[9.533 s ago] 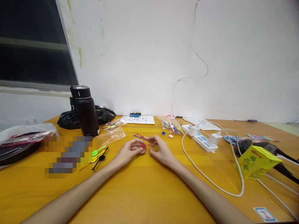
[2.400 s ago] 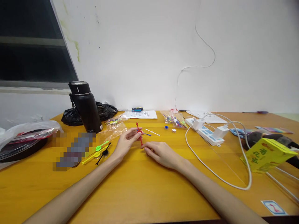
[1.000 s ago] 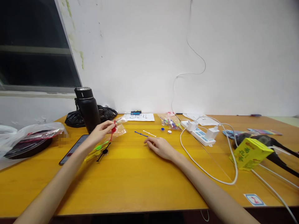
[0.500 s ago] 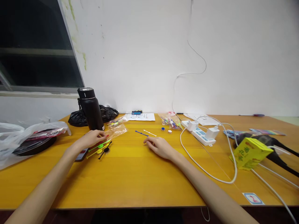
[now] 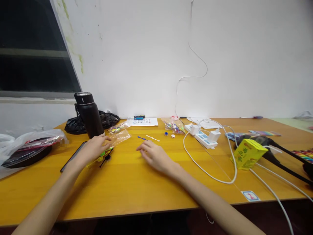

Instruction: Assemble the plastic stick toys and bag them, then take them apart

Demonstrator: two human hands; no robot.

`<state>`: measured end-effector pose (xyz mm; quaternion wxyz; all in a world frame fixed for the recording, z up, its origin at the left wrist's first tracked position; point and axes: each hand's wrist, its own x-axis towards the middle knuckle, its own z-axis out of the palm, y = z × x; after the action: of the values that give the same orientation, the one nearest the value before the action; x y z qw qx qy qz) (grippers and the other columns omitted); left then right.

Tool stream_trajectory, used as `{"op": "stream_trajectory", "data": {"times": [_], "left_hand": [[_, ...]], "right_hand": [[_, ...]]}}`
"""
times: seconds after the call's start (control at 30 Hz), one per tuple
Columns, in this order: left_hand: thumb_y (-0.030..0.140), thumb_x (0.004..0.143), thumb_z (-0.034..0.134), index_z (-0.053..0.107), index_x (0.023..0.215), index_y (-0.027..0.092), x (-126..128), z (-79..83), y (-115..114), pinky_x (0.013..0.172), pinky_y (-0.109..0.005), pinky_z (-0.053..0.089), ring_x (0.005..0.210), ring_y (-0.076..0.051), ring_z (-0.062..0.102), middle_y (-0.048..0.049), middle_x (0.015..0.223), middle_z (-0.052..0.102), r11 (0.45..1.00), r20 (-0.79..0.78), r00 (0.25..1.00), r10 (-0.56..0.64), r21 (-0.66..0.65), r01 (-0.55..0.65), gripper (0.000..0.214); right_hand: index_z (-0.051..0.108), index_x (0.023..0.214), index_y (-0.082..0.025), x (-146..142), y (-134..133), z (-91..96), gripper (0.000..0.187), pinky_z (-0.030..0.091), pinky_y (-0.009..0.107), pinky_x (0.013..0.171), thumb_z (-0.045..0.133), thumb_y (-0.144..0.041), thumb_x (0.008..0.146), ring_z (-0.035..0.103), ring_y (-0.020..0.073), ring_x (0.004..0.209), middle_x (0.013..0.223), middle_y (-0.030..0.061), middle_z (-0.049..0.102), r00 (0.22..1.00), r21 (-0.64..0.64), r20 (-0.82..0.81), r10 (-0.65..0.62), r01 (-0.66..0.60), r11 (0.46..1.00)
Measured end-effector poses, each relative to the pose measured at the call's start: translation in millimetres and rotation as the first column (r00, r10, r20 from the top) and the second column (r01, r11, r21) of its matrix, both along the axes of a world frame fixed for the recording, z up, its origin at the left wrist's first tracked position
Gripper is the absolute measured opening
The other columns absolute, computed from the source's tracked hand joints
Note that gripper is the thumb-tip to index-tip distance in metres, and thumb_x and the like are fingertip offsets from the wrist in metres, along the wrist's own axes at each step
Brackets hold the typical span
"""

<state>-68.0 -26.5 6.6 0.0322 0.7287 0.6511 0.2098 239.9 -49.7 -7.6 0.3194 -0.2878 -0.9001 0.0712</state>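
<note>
My left hand [image 5: 96,147] hovers palm down over a small group of plastic pointer pieces, its fingers loosely apart with nothing visible in them. Beneath and beside it lie a black pointer with a round hub [image 5: 107,157] and a yellow piece [image 5: 100,159], partly covered by the hand. My right hand [image 5: 154,156] rests above the table, fingers slightly bent and spread, holding nothing that I can see. Just beyond its fingertips lie a blue arrow-shaped pointer [image 5: 142,138] and a white one [image 5: 153,138]. Farther back are a blue round cap [image 5: 166,133] and a white round cap [image 5: 173,136].
A black bottle [image 5: 88,117] and a phone [image 5: 70,159] are at the left. Behind are small clear bags of parts [image 5: 174,125] and a screwdriver [image 5: 139,117]. A white power strip [image 5: 204,138] with looping cables and a yellow box [image 5: 249,153] occupy the right.
My left hand has shifted over the pointer pieces, hiding more of them, and the red piece by its fingers is no longer visible. The camera has turned slightly right.
</note>
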Motion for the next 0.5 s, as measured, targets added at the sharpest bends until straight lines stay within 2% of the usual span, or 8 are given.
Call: {"op": "stream_trajectory", "data": {"times": [0.07, 0.1, 0.17, 0.27, 0.33, 0.4, 0.5], "left_hand": [[0.043, 0.091, 0.045, 0.068, 0.111, 0.024, 27, 3.5, -7, 0.099, -0.039, 0.045, 0.114, -0.03, 0.062, -0.008, 0.122, 0.07, 0.989, 0.008, 0.997, -0.081, 0.128, 0.08, 0.036], [0.039, 0.093, 0.044, 0.066, 0.111, 0.025, 43, 5.0, -11, 0.098, -0.038, 0.045, 0.113, -0.028, 0.062, -0.007, 0.122, 0.069, 0.98, 0.018, 0.99, -0.142, 0.146, 0.138, 0.033], [0.034, 0.093, 0.045, 0.065, 0.107, 0.026, 77, 4.9, -14, 0.096, -0.037, 0.046, 0.108, -0.026, 0.064, -0.0053, 0.118, 0.07, 0.954, 0.021, 0.964, -0.267, 0.148, 0.261, 0.026], [0.026, 0.092, 0.047, 0.066, 0.106, 0.024, 118, -5.7, -13, 0.09, -0.039, 0.047, 0.103, -0.027, 0.065, -0.0072, 0.112, 0.071, 0.931, 0.044, 0.934, -0.353, 0.114, 0.347, 0.023], [0.018, 0.089, 0.048, 0.067, 0.1, 0.023, 135, -17.4, -9, 0.087, -0.038, 0.048, 0.099, -0.027, 0.065, -0.0089, 0.105, 0.072, 0.928, 0.046, 0.929, -0.367, 0.093, 0.362, 0.023], [0.016, 0.089, 0.047, 0.068, 0.096, 0.023, 144, -28.4, -4, 0.082, -0.037, 0.049, 0.098, -0.027, 0.064, -0.0095, 0.104, 0.07, 0.918, 0.024, 0.921, -0.389, 0.089, 0.385, 0.023], [0.015, 0.089, 0.047, 0.066, 0.096, 0.023, 146, -38.1, 4, 0.084, -0.038, 0.049, 0.101, -0.027, 0.061, -0.0092, 0.106, 0.068, 0.912, -0.023, 0.92, -0.391, 0.125, 0.39, 0.022]], "right_hand": [[0.06, 0.122, -0.02, -27, -28, 7.0, 0.027, 0.045, 0.038, 0.103, 0.046, -0.019, 0.099, 0.055, 0.0209, 0.119, 0.126, 0.0093, 0.062, 0.995, 0.171, 0.011, 0.101, -0.101, 0.98], [0.058, 0.125, -0.019, -42, -43, 8.5, 0.029, 0.043, 0.04, 0.106, 0.048, -0.022, 0.098, 0.051, 0.0231, 0.124, 0.132, 0.0103, 0.059, 0.989, 0.249, 0.036, 0.145, -0.149, 0.957], [0.061, 0.117, -0.02, -73, -71, 5.6, 0.026, 0.046, 0.039, 0.101, 0.049, -0.032, 0.099, 0.053, 0.0245, 0.117, 0.125, 0.0098, 0.061, 0.973, 0.358, 0.087, 0.214, -0.231, 0.905], [0.062, 0.108, -0.02, -116, -99, -12.4, 0.025, 0.049, 0.038, 0.09, 0.048, -0.038, 0.098, 0.056, 0.0237, 0.104, 0.115, 0.0073, 0.064, 0.975, 0.348, 0.098, 0.201, -0.223, 0.91], [0.061, 0.105, -0.02, -137, -107, -26.6, 0.026, 0.05, 0.036, 0.082, 0.049, -0.041, 0.097, 0.057, 0.0224, 0.099, 0.111, 0.0055, 0.065, 0.969, 0.333, 0.102, 0.225, -0.246, 0.91], [0.061, 0.1, -0.02, -149, -109, -35.3, 0.026, 0.049, 0.034, 0.077, 0.049, -0.044, 0.097, 0.057, 0.0201, 0.092, 0.105, 0.003, 0.065, 0.955, 0.333, 0.103, 0.279, -0.297, 0.895], [0.061, 0.099, -0.02, -149, -101, -32.6, 0.028, 0.048, 0.034, 0.078, 0.047, -0.044, 0.097, 0.056, 0.0199, 0.09, 0.101, 0.0027, 0.066, 0.953, 0.334, 0.098, 0.287, -0.303, 0.892]]}}
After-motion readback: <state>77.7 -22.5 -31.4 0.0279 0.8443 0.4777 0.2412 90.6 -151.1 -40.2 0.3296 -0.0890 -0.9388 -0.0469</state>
